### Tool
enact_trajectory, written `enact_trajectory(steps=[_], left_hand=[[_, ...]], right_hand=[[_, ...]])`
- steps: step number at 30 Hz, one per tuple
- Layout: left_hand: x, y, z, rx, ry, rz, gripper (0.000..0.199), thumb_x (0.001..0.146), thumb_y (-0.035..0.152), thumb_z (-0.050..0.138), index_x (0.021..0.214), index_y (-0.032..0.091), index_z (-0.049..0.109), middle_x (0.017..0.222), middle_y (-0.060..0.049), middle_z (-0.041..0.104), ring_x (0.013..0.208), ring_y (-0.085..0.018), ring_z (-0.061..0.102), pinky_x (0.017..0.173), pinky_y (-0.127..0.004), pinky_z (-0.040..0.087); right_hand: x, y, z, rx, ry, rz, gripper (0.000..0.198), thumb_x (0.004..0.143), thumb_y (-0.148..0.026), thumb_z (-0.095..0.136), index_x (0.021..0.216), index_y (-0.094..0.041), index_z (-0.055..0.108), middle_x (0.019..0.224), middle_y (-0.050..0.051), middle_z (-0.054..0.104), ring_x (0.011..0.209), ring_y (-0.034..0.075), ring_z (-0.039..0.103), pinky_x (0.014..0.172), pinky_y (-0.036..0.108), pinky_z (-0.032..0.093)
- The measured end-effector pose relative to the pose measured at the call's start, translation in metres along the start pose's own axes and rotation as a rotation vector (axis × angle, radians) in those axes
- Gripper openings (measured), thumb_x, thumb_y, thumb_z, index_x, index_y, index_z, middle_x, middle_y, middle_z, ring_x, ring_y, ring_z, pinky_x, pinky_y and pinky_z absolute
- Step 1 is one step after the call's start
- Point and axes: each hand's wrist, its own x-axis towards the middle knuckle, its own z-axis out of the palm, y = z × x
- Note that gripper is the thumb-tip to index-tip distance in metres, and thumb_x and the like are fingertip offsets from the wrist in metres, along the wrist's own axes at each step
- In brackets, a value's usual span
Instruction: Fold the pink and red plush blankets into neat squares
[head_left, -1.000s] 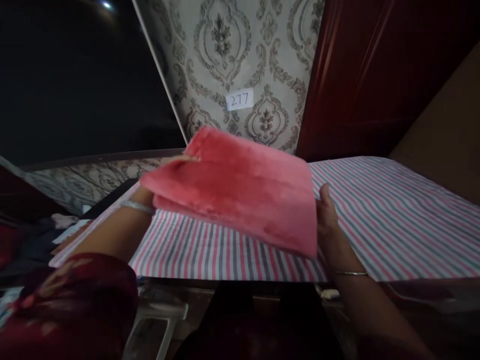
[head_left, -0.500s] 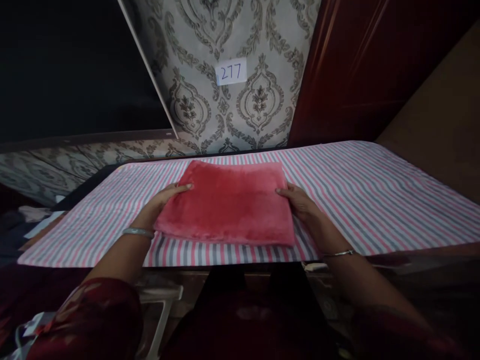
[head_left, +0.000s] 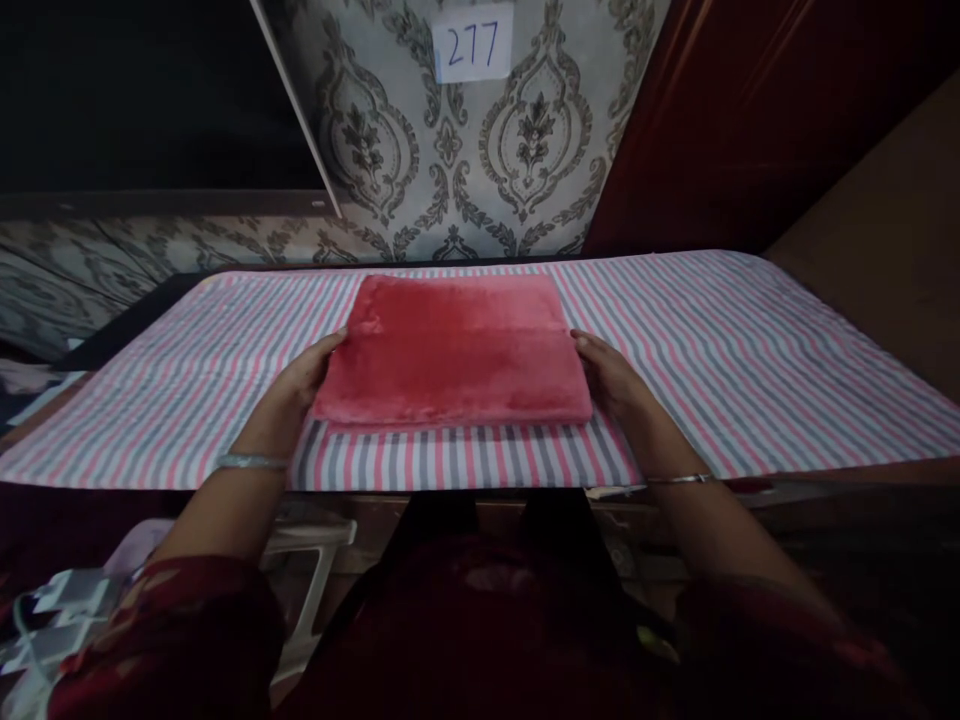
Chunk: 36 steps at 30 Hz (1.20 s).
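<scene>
A folded red plush cloth [head_left: 457, 350] lies flat on the striped cover, its pile darker on the left and pinker on the right. My left hand [head_left: 304, 378] rests against its left edge, thumb stretched along the side. At the opposite edge is my right hand [head_left: 606, 375], with its fingers extended beside the fabric. Neither thumb lies over the top of the cloth. The lower fingers of both hands are partly hidden. A pink, grey and white striped cover [head_left: 750, 370] spreads beneath.
Behind stands a patterned wall with a paper label [head_left: 472, 43] reading 277. A dark television screen [head_left: 150, 100] is at the back left, and a dark red wooden panel [head_left: 720, 120] at the back right. White plugs and a cable [head_left: 71, 600] lie low at the left.
Both thumbs have come off the top of the cloth, and the hands have slid outward to its side edges. The cloth now lies flatter and squarer. The head view has tilted downward.
</scene>
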Motion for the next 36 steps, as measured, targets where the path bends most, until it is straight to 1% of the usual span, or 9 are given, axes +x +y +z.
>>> enact_trajectory(steps=[3,5,10,14,21,25,28,32,36], left_hand=[[-0.015,-0.011,-0.011,-0.046,-0.033,0.035,0.044,0.091,0.048,0.059,0.117,0.016,0.071,0.091,-0.01,0.079,0.093,-0.029,0.076,0.076,-0.035,0.064],[-0.025,-0.02,-0.014,-0.055,-0.069,0.108,0.046,0.088,0.053,0.063,0.115,0.017,0.071,0.096,-0.01,0.079,0.097,-0.028,0.075,0.079,-0.034,0.063],[-0.039,-0.039,-0.005,-0.005,-0.022,0.277,0.064,0.062,0.048,0.09,0.115,0.018,0.069,0.113,-0.011,0.077,0.108,-0.03,0.072,0.089,-0.033,0.061],[-0.037,-0.042,0.0,0.007,-0.01,0.256,0.065,0.054,0.038,0.094,0.11,0.016,0.069,0.107,-0.013,0.078,0.105,-0.031,0.073,0.089,-0.035,0.062],[-0.043,-0.041,-0.001,0.0,0.045,0.295,0.065,0.049,0.041,0.094,0.104,0.017,0.068,0.097,-0.009,0.078,0.095,-0.029,0.075,0.082,-0.034,0.063],[-0.058,-0.042,-0.008,0.037,0.03,0.195,0.07,0.047,0.047,0.095,0.106,0.018,0.069,0.098,-0.01,0.079,0.091,-0.029,0.076,0.078,-0.034,0.063],[-0.06,-0.035,-0.012,0.101,0.015,0.156,0.067,0.053,0.053,0.092,0.106,0.019,0.07,0.102,-0.011,0.079,0.096,-0.03,0.075,0.08,-0.035,0.063],[-0.039,-0.012,-0.008,0.318,0.123,0.266,0.057,0.06,0.057,0.086,0.101,0.02,0.073,0.107,-0.011,0.078,0.1,-0.029,0.074,0.074,-0.03,0.061],[-0.004,0.015,0.006,0.478,0.076,0.254,0.048,0.061,0.061,0.082,0.077,0.017,0.072,0.076,-0.009,0.076,0.071,-0.026,0.072,0.051,-0.027,0.053]], right_hand=[[-0.018,0.001,-0.002,-0.043,0.015,-0.052,0.057,0.08,-0.053,0.076,0.13,-0.029,0.061,0.117,0.004,0.075,0.109,0.025,0.069,0.089,0.037,0.058],[-0.026,0.001,0.001,-0.084,-0.038,-0.099,0.06,0.081,-0.058,0.075,0.132,-0.03,0.061,0.124,0.003,0.072,0.117,0.026,0.066,0.097,0.038,0.056],[-0.035,0.002,0.012,-0.196,-0.081,-0.195,0.068,0.076,-0.053,0.082,0.136,-0.031,0.058,0.133,0.003,0.068,0.124,0.029,0.062,0.106,0.045,0.052],[-0.039,0.002,0.015,-0.207,-0.106,-0.186,0.066,0.077,-0.053,0.08,0.135,-0.03,0.059,0.128,0.005,0.071,0.118,0.03,0.066,0.102,0.048,0.055],[-0.041,-0.008,0.014,-0.24,-0.069,-0.151,0.068,0.07,-0.048,0.085,0.129,-0.027,0.06,0.113,0.006,0.075,0.102,0.029,0.071,0.088,0.045,0.06],[-0.047,-0.007,0.01,-0.216,-0.105,-0.102,0.066,0.069,-0.048,0.085,0.127,-0.026,0.06,0.115,0.007,0.075,0.098,0.028,0.072,0.086,0.044,0.06],[-0.041,-0.003,0.007,-0.308,-0.117,-0.143,0.059,0.076,-0.054,0.078,0.124,-0.024,0.064,0.121,0.009,0.073,0.105,0.028,0.07,0.091,0.042,0.058],[-0.01,-0.005,0.004,-0.605,0.022,-0.261,0.057,0.081,-0.057,0.07,0.125,-0.022,0.067,0.116,0.011,0.074,0.102,0.028,0.069,0.086,0.041,0.057],[0.025,-0.015,0.008,-0.777,0.102,-0.279,0.049,0.08,-0.053,0.069,0.116,-0.02,0.073,0.105,0.01,0.076,0.096,0.028,0.069,0.085,0.038,0.055]])
